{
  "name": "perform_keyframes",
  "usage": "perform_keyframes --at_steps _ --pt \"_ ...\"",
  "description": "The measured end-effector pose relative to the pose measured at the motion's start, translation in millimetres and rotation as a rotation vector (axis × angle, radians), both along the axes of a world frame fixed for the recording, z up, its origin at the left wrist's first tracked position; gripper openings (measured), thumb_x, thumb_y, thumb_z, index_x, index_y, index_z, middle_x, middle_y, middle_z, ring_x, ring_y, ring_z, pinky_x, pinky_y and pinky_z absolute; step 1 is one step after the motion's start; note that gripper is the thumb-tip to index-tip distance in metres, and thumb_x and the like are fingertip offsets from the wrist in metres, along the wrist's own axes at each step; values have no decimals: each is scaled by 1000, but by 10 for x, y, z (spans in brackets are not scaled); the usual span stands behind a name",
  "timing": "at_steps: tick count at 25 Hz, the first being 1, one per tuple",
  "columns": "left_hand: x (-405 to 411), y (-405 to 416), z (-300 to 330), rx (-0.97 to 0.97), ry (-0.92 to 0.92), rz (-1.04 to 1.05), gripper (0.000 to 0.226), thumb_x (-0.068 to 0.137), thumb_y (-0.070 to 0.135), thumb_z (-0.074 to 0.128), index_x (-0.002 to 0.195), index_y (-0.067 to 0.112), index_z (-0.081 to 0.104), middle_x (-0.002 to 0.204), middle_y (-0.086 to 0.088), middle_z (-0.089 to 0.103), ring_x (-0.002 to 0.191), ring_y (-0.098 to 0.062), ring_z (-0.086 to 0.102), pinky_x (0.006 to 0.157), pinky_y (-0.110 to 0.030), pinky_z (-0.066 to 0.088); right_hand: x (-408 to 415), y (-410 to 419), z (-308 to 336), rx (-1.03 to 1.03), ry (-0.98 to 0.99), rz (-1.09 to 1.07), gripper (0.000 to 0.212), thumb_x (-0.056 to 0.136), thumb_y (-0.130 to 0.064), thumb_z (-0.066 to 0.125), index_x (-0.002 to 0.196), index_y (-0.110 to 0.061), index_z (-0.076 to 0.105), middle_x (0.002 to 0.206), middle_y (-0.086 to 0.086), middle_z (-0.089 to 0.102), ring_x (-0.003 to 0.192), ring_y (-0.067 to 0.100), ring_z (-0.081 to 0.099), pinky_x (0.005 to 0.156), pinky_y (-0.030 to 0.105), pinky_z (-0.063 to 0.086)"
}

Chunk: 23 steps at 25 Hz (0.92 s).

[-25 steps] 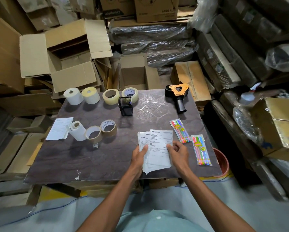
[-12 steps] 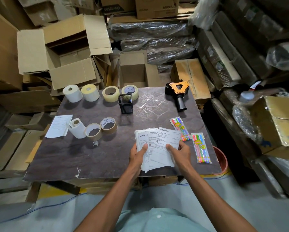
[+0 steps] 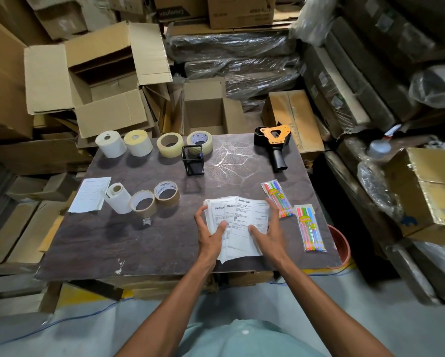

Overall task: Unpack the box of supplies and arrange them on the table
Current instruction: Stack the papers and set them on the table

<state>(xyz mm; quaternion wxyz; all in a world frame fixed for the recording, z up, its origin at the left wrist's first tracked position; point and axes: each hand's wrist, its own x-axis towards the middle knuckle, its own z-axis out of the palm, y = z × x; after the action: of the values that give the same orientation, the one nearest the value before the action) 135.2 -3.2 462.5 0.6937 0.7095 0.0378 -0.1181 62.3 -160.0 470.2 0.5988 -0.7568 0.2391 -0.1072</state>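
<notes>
Both hands rest on the papers (image 3: 242, 222) lying at the table's (image 3: 139, 248) near edge: the left hand (image 3: 211, 231) and the right hand (image 3: 269, 229) have fingers spread, pressing the stack's sides. Pen packs (image 3: 309, 229) lie just right. Beyond stand tape rolls (image 3: 155, 200), a mesh cup (image 3: 193, 160), a dispenser (image 3: 274, 141), then the open box (image 3: 206, 112).

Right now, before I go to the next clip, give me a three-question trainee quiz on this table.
1. True or false: both hands rest on the stack of printed sheets.
2. How many packs of coloured pens lie right of those sheets?
3. Which item stands nearest the black mesh pen cup? A) tape dispenser B) clear tape roll C) loose sheet

Key: 1 true, left hand, right hand; 2 two; 3 B.
</notes>
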Motion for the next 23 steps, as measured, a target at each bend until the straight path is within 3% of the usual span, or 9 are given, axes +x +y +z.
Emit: perform_keyframes --at_steps 2,5,8,11,13,15,17,19,23 --pt "3 6 -1 -5 9 -14 61 91 12 68 129 45 33 122 -4 63 103 -22 68 84 -49 60 8 15 22 -71 14 16 60 87 -11 68 137 -36 47 129 -35 48 117 -15 50 105 35 48" --pt "13 8 16 -15 9 -18 60 91 12 69 128 45 35 124 -6 62 106 -23 67 85 -48 60 27 29 38 -99 41 1 35 89 -16 68 118 -34 61 117 -32 56 110 -9 57 98 39 54" --pt "19 9 42 -18 9 -15 60 91 12 69 129 44 35 122 -6 63 104 -22 68 84 -47 60 32 42 85 -92 31 -24 40 88 -13 69 122 -32 58 116 -28 57 111 -1 59 97 30 54" --pt "21 8 46 -28 13 -21 60 91 11 69 130 43 35 122 -4 63 104 -21 68 85 -48 60 35 46 85 -46 52 -31 73 88 -12 70 146 -35 33 127 -32 48 115 -5 54 97 20 47" --pt "15 0 67 -35 18 -28 60 91 10 68 130 42 35 122 -2 63 104 -20 67 85 -47 60 63 -10 7 129 99 -73 89 83 -11 74 150 -39 21 128 -22 57 111 -3 61 94 25 51" --pt "5 2 70 -25 5 -38 59 91 11 68 128 44 36 123 -4 63 105 -23 67 86 -49 59 101 -70 -29 327 198 -34 68 83 -5 71 141 -25 41 125 0 68 105 13 69 88 33 57" --pt "-11 6 52 -4 -24 -67 57 92 12 67 127 47 38 128 -4 60 109 -25 65 89 -50 58 136 -89 32 322 279 133 42 86 -1 63 126 -17 59 123 5 70 104 18 70 87 34 58" --pt "-31 -12 29 26 -31 -127 55 96 14 62 126 50 36 132 -2 56 113 -24 63 92 -49 57 165 -51 81 287 282 200 40 88 -2 57 125 -18 60 120 2 71 103 16 70 85 33 59" --pt "-54 -125 1 74 5 -231 63 97 5 55 134 43 20 130 0 54 114 -21 62 95 -44 55 204 99 -20 344 226 100 40 85 -8 52 122 -21 60 113 -1 74 95 15 73 77 33 60"
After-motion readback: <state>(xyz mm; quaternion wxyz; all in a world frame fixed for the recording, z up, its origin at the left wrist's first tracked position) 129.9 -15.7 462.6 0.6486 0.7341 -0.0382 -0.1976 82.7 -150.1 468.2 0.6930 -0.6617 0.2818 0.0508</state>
